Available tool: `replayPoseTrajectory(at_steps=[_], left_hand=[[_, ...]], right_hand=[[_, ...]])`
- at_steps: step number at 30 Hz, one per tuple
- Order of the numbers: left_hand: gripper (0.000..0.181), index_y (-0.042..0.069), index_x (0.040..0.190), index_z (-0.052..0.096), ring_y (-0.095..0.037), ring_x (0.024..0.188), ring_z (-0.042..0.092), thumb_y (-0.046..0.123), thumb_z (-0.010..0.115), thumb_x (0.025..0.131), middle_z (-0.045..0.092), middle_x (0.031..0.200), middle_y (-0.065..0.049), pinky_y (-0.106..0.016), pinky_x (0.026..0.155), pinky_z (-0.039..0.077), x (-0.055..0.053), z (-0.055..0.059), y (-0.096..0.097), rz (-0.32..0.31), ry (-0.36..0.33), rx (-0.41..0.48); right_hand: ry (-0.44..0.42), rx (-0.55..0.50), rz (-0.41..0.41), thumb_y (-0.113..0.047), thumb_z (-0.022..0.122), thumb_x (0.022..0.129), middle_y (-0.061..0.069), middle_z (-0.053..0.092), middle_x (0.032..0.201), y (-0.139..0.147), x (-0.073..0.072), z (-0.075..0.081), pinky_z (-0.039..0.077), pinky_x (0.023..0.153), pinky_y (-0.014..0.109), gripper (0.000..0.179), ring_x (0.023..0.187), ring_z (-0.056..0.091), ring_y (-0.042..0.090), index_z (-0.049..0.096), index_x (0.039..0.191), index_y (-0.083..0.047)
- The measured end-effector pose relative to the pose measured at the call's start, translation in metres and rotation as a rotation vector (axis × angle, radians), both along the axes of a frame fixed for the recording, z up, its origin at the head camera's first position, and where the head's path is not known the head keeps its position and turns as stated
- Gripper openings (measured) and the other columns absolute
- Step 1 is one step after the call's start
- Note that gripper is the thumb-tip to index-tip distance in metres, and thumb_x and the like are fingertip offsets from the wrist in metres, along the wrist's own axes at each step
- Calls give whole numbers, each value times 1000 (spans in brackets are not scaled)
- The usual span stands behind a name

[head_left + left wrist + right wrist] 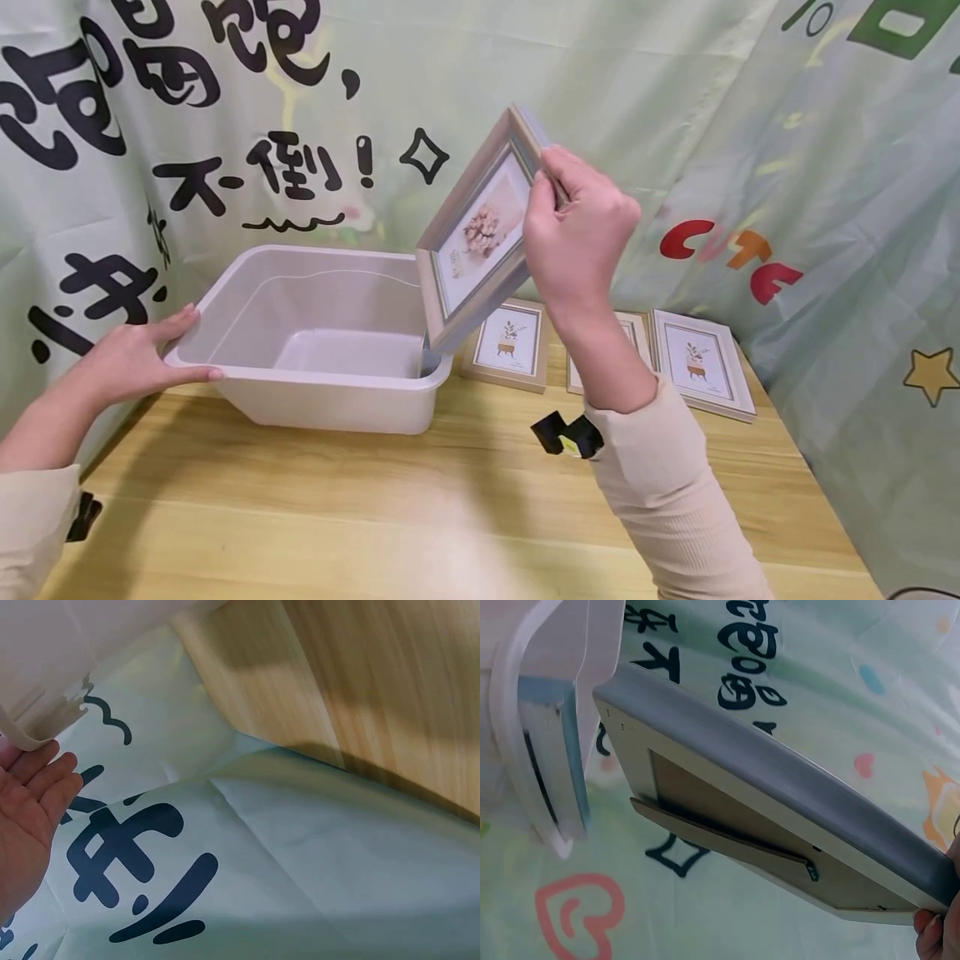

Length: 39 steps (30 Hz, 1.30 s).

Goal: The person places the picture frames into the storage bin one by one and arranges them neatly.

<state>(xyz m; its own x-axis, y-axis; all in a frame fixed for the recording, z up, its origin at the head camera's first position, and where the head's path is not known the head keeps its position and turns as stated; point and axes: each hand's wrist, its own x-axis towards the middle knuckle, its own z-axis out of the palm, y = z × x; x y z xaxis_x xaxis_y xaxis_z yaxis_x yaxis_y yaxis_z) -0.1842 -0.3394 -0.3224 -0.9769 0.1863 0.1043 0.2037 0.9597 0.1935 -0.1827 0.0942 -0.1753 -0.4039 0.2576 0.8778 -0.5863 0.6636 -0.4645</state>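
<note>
A wooden picture frame (480,242) with a flower print is held tilted by my right hand (577,221), which pinches its upper right edge between thumb and fingers. In the right wrist view the back of this frame (735,802) shows, with its stand leg (720,836) swung out a little. Its lower corner overlaps the right end of a light plastic tub (337,404). Inside that end stands another flat piece with a blue edge (574,750), mostly hidden. My left hand (131,354) grips the tub's left corner, thumb on the near rim, fingers along the side rim (26,739).
Behind my right forearm, a frame with a plant print (510,346), a partly hidden frame (637,333) and a white frame (701,362) lie on the wooden table (375,517). A printed cloth (465,67) hangs close behind the tub and along both sides.
</note>
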Motion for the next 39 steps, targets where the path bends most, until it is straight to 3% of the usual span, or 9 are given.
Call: replayPoseTrajectory(at_steps=[3, 8, 20, 27, 39], left_hand=[[97, -5, 137, 35, -59, 97, 51, 52, 74, 68, 38, 133, -34, -54, 68, 45, 0, -2, 0, 3, 7, 3], [97, -5, 136, 36, -60, 98, 50, 51, 75, 67, 38, 135, -31, -55, 70, 45, 0, -3, -1, 2, 17, 8], [98, -3, 138, 33, -60, 102, 47, 52, 73, 69, 36, 135, -32, -56, 72, 44, -2, -3, -1, 8, -4, 0], [99, -4, 138, 32, -60, 101, 48, 52, 74, 68, 35, 135, -34, -55, 71, 44, -2, -4, -2, 10, -7, 10], [98, -5, 137, 34, -60, 101, 48, 51, 75, 68, 36, 136, -31, -55, 71, 44, -2, -5, -3, 3, 17, 17]], right_hand=[[23, 2, 25, 6, 50, 80, 12, 73, 87, -10, -2, -4, 54, 81, 28, 25, 91, 70, 18, 75, 79, 1], [26, 6, 41, 6, 50, 81, 14, 72, 92, -23, -5, -11, 54, 82, 28, 27, 92, 70, 20, 74, 91, 1], [-57, 89, 18, 5, 50, 80, 14, 72, 96, -44, -18, -36, 54, 82, 31, 27, 92, 70, 22, 72, 95, 3], [-39, 149, -28, 4, 53, 79, 12, 73, 92, -54, -23, -61, 55, 69, 34, 23, 82, 71, 23, 73, 88, 2], [-82, 181, -55, 4, 55, 78, 13, 73, 89, -67, -29, -89, 55, 78, 33, 19, 85, 71, 22, 73, 85, 2]])
